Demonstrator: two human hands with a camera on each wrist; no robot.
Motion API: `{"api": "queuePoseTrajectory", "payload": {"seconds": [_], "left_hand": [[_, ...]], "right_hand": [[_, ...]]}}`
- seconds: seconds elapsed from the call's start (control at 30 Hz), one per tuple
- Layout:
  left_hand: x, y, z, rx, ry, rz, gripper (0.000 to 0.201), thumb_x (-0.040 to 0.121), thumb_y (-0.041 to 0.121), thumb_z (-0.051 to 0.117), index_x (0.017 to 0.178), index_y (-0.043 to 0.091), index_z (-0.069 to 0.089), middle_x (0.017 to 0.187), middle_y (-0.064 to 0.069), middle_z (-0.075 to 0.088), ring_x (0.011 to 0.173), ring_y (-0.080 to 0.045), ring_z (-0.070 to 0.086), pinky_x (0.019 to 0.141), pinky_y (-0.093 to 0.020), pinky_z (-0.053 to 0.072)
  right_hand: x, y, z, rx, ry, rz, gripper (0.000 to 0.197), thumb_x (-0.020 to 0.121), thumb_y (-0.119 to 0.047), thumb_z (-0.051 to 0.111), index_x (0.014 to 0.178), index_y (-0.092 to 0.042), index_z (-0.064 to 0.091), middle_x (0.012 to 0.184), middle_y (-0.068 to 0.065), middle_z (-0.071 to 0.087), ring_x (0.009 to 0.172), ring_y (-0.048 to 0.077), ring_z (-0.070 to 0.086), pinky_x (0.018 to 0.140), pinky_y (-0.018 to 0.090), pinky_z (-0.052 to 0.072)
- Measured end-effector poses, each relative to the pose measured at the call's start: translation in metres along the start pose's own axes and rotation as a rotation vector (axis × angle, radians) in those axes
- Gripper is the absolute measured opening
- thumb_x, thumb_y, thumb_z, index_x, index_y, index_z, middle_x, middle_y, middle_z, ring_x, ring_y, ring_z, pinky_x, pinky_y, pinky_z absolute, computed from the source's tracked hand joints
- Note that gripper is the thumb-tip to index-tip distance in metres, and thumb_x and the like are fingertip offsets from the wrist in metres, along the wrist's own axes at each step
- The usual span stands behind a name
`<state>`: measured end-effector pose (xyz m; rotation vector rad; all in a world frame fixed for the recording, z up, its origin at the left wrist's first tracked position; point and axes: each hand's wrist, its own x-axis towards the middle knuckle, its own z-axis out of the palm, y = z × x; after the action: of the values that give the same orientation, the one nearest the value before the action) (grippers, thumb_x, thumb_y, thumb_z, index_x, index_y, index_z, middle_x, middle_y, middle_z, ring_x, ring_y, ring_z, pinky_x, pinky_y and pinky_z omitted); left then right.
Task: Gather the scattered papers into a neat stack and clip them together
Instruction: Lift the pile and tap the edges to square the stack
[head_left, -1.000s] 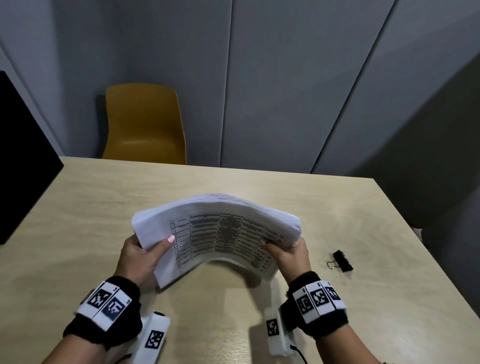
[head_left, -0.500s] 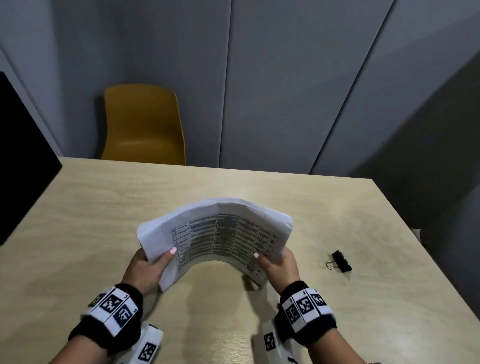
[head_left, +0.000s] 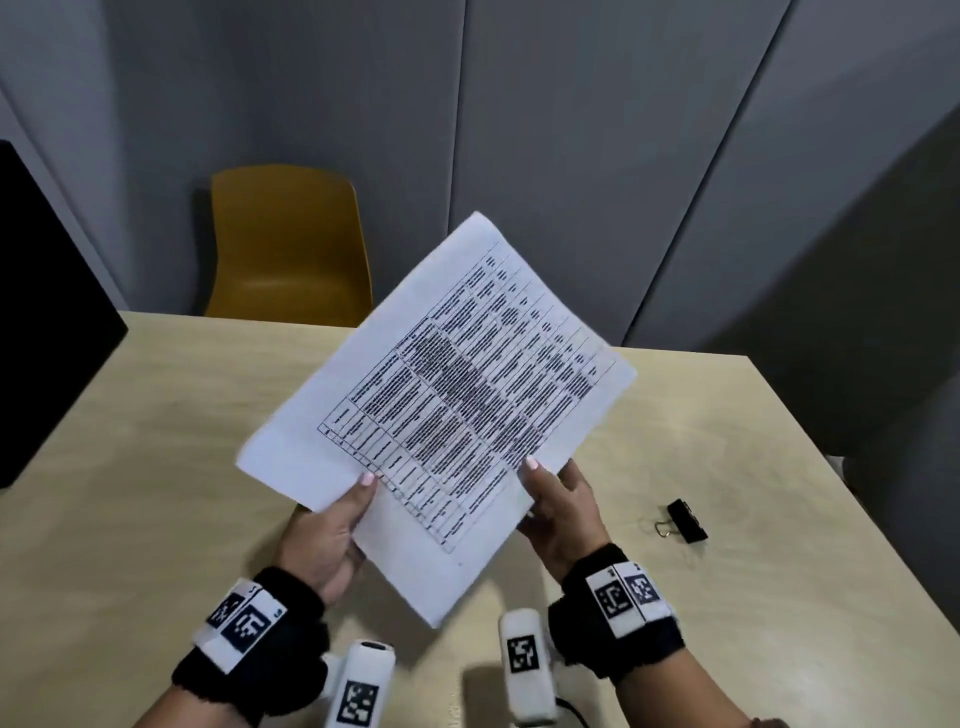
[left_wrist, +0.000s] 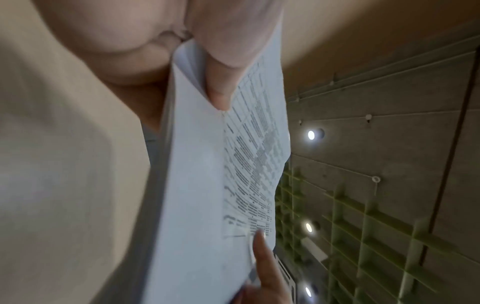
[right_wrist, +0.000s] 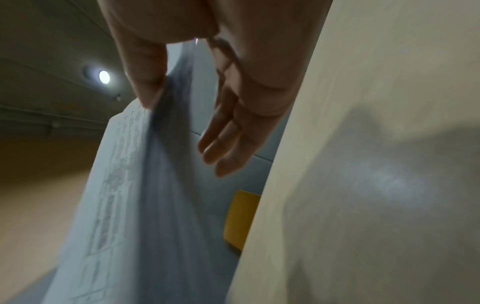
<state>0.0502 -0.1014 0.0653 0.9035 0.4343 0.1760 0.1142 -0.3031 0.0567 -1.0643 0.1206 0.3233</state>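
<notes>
Papers (head_left: 441, 415), gathered into one stack with a printed table on the top sheet, are held up above the table (head_left: 156, 441), turned diagonally so that one corner points toward the far wall and the opposite corner hangs down toward the person. The stack is gripped along its lower left edge by the left hand (head_left: 332, 530), the thumb laid across the printed face and the palm behind the sheets. In the left wrist view the stack (left_wrist: 197, 185) is seen edge-on, with the thumb pressed onto the top sheet and the other fingers hidden behind the pile. The lower right edge is pinched by the right hand (head_left: 563, 512), with the thumb on the front. In the right wrist view the thumb is seen clamped against the sheets (right_wrist: 145, 185) while the remaining fingers (right_wrist: 226, 148) are stretched nearly straight behind them; whether they touch the paper cannot be told. The sheet edges are blurred in both wrist views.

A black binder clip (head_left: 684, 521) is left lying on the table to the right of the right hand, apart from the stack. A yellow chair (head_left: 288, 244) is placed at the far side of the table, against the grey wall (head_left: 571, 130).
</notes>
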Motion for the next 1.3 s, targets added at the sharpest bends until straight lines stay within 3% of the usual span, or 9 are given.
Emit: {"api": "queuePoseTrajectory", "payload": {"seconds": [0.13, 0.23, 0.4, 0.5, 0.6, 0.8, 0.93, 1.07, 1.3], "left_hand": [[0.000, 0.001, -0.002, -0.046, -0.110, -0.072, 0.049, 0.053, 0.023, 0.083, 0.098, 0.014, 0.067, 0.086, -0.002, 0.076, 0.076, -0.016, 0.072, 0.063, -0.036, 0.060], [0.009, 0.024, -0.021, -0.132, -0.153, -0.077, 0.028, 0.073, 0.021, 0.062, 0.099, 0.014, 0.069, 0.091, -0.004, 0.076, 0.080, -0.018, 0.072, 0.070, -0.036, 0.057], [0.012, 0.056, -0.027, 0.268, -0.394, -0.045, 0.083, 0.029, 0.038, 0.090, 0.105, 0.015, 0.066, 0.087, -0.003, 0.076, 0.069, -0.015, 0.070, 0.056, -0.024, 0.055], [0.023, 0.056, -0.014, 0.434, -0.273, 0.118, 0.054, 0.050, 0.028, 0.089, 0.097, 0.017, 0.063, 0.090, -0.005, 0.076, 0.076, -0.020, 0.070, 0.065, -0.032, 0.056], [0.026, 0.054, -0.006, 0.543, -0.180, 0.295, 0.031, 0.084, -0.003, 0.057, 0.096, 0.025, 0.061, 0.084, 0.009, 0.075, 0.082, -0.017, 0.066, 0.077, -0.033, 0.054], [0.022, 0.037, -0.005, 0.614, -0.133, 0.379, 0.027, 0.071, 0.018, 0.073, 0.095, 0.023, 0.062, 0.085, 0.021, 0.073, 0.088, -0.007, 0.069, 0.079, -0.027, 0.053], [0.022, 0.033, 0.001, 0.609, -0.140, 0.384, 0.026, 0.084, 0.001, 0.060, 0.095, 0.024, 0.058, 0.079, 0.029, 0.070, 0.079, 0.008, 0.066, 0.067, -0.008, 0.050], [0.021, 0.032, 0.009, 0.691, -0.090, 0.451, 0.024, 0.088, 0.002, 0.055, 0.086, 0.026, 0.060, 0.071, 0.033, 0.068, 0.071, 0.014, 0.062, 0.072, -0.012, 0.050], [0.017, 0.034, 0.009, 0.667, -0.087, 0.497, 0.028, 0.082, 0.000, 0.062, 0.088, 0.027, 0.057, 0.071, 0.036, 0.066, 0.070, 0.015, 0.062, 0.062, -0.002, 0.046]], "right_hand": [[0.003, -0.015, 0.004, 0.079, 0.004, -0.139, 0.020, 0.070, -0.007, 0.072, 0.079, -0.007, 0.054, 0.060, 0.000, 0.067, 0.055, 0.012, 0.064, 0.053, 0.023, 0.054], [0.002, -0.029, -0.007, -0.178, 0.034, -0.227, 0.029, 0.066, -0.018, 0.077, 0.076, -0.008, 0.051, 0.058, 0.004, 0.054, 0.053, 0.018, 0.051, 0.055, 0.029, 0.046], [0.001, -0.037, -0.013, -0.414, 0.010, -0.248, 0.026, 0.083, 0.008, 0.057, 0.065, -0.010, 0.052, 0.048, -0.007, 0.052, 0.045, 0.005, 0.048, 0.047, 0.021, 0.043], [0.001, -0.027, -0.004, -0.508, -0.056, -0.244, 0.021, 0.083, 0.009, 0.057, 0.071, -0.009, 0.059, 0.050, -0.009, 0.062, 0.050, 0.001, 0.056, 0.051, 0.018, 0.047], [0.000, -0.021, 0.005, -0.483, -0.052, -0.310, 0.026, 0.083, 0.012, 0.054, 0.077, -0.013, 0.062, 0.061, -0.013, 0.070, 0.061, -0.001, 0.062, 0.059, 0.017, 0.053], [0.000, -0.011, 0.007, -0.465, 0.018, -0.386, 0.023, 0.079, -0.001, 0.064, 0.092, -0.019, 0.061, 0.079, -0.011, 0.074, 0.081, 0.003, 0.067, 0.073, 0.023, 0.056], [0.001, -0.009, 0.005, -0.452, 0.049, -0.394, 0.030, 0.079, 0.005, 0.065, 0.091, -0.021, 0.056, 0.080, -0.009, 0.071, 0.075, -0.003, 0.066, 0.066, 0.018, 0.055], [0.001, -0.007, 0.009, -0.502, 0.050, -0.424, 0.024, 0.085, 0.006, 0.057, 0.081, -0.018, 0.061, 0.067, -0.020, 0.071, 0.066, -0.006, 0.063, 0.062, 0.014, 0.052], [-0.007, -0.016, 0.016, -0.429, 0.052, -0.507, 0.034, 0.071, -0.012, 0.069, 0.101, -0.021, 0.054, 0.089, -0.008, 0.070, 0.081, -0.001, 0.066, 0.072, 0.017, 0.053]]}}
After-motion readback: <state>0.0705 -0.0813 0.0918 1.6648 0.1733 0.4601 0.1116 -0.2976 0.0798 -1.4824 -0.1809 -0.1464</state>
